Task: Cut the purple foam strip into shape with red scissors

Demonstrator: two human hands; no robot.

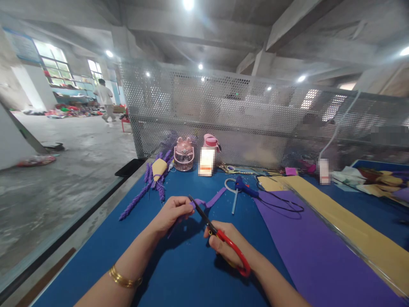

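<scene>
Presently we find the left hand (170, 214) pinching a purple strip (212, 198), the right hand (224, 248) gripping scissors (217, 233) against it; cutting on, we judge, needs it taut.

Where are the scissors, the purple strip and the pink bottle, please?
scissors (220, 236): head view, red handle near the pivot.
purple strip (214, 198): head view, middle of the free end.
pink bottle (183, 160): head view, its clear body.

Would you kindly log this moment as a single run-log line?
left hand: pinches purple strip | right hand: grips red scissors, blades at strip | surface: blue table
</scene>
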